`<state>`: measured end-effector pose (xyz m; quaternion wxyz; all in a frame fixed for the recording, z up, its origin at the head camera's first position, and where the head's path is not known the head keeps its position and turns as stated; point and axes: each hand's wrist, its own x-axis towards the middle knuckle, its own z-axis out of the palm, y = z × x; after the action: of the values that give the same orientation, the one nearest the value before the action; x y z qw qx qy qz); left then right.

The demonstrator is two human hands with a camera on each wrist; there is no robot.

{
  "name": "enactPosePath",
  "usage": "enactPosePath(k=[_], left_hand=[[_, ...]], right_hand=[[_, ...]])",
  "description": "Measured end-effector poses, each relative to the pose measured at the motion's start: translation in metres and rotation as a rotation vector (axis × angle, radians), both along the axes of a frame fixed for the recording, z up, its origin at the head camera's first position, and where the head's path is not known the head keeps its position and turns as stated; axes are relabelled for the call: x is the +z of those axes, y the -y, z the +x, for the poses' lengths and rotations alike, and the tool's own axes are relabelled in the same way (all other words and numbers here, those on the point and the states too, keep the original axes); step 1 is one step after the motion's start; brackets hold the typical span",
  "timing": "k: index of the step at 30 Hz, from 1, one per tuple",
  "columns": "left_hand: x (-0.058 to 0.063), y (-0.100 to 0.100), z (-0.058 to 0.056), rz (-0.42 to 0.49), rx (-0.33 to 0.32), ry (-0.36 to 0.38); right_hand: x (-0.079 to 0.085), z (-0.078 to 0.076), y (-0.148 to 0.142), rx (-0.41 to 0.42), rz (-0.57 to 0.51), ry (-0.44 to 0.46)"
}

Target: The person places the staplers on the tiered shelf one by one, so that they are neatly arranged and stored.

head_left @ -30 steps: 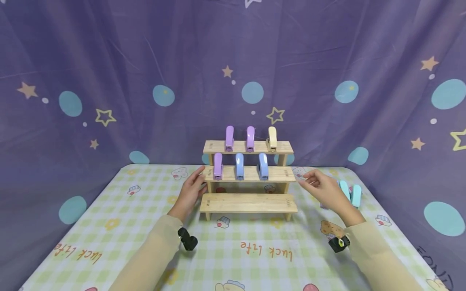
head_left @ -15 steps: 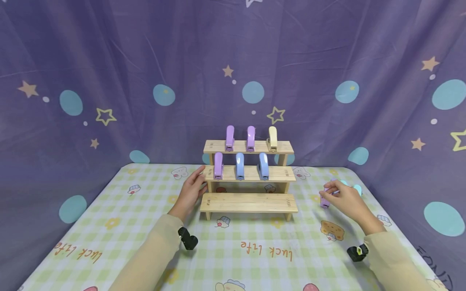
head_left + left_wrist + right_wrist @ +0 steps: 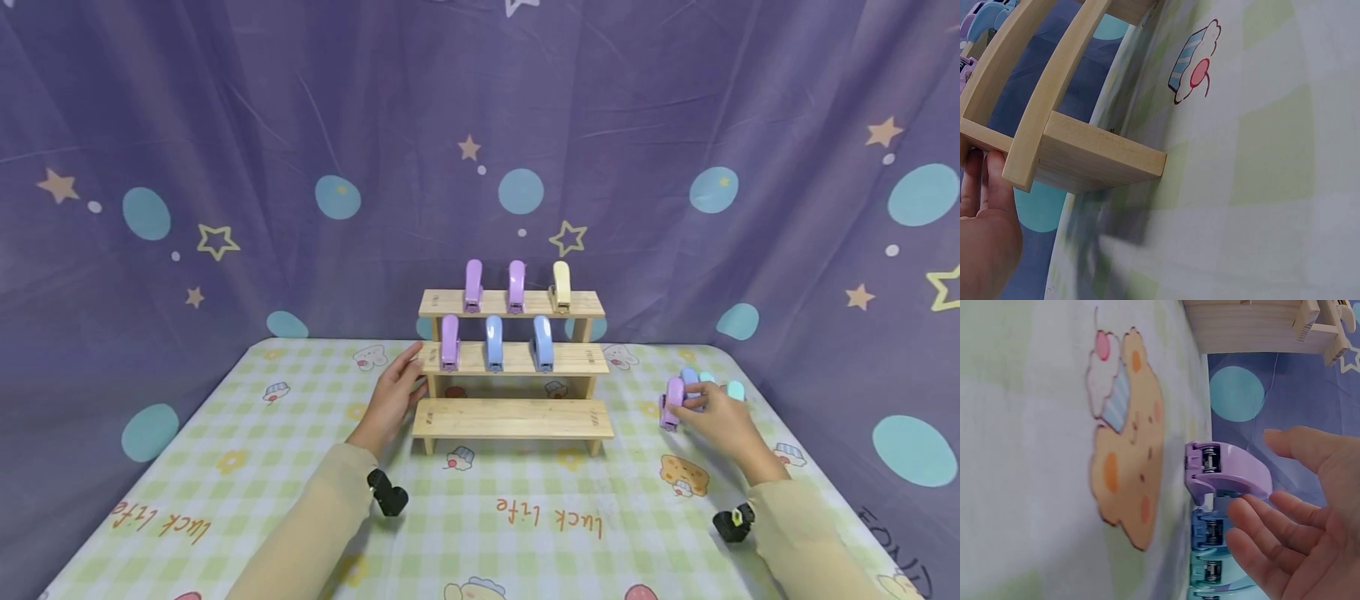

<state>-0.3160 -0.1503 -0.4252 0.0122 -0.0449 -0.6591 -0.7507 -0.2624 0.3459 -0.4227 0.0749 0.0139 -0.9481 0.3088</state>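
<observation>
In the head view my left hand [image 3: 388,398] touches the left end of a three-tier wooden shelf [image 3: 513,418]. Its fingers [image 3: 999,187] lie fairly straight against the wood in the left wrist view. On the right, my right hand [image 3: 722,423] is around a small purple stapler [image 3: 672,402] standing on the table. From the right wrist view, the thumb [image 3: 1294,445] is apart from that stapler, and the other fingers spread near its handle. A blue stapler [image 3: 1212,530] and teal staplers [image 3: 1211,572] stand in a row beside it, partly covered by the hand.
Two purple staplers and a cream stapler [image 3: 560,287] stand on the top tier. The middle tier bears a purple stapler [image 3: 449,343] and two blue ones. A checked cloth [image 3: 300,467] covers the table, with a purple curtain [image 3: 375,150] behind it.
My right hand has moved from beside the shelf to the right, down to the row of staplers, its thumb side now at the purple one. The left hand stays at the shelf.
</observation>
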Motion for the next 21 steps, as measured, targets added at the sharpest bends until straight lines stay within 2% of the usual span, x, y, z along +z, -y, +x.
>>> enactPosePath(k=[11, 21], left_hand=[[0.0, 0.001, 0.0, -0.001, -0.003, 0.006], [-0.001, 0.001, 0.0, 0.004, -0.006, -0.002]], right_hand=[[-0.011, -0.005, -0.003, 0.028, 0.025, 0.035], [-0.013, -0.004, 0.001, 0.013, -0.07, 0.108]])
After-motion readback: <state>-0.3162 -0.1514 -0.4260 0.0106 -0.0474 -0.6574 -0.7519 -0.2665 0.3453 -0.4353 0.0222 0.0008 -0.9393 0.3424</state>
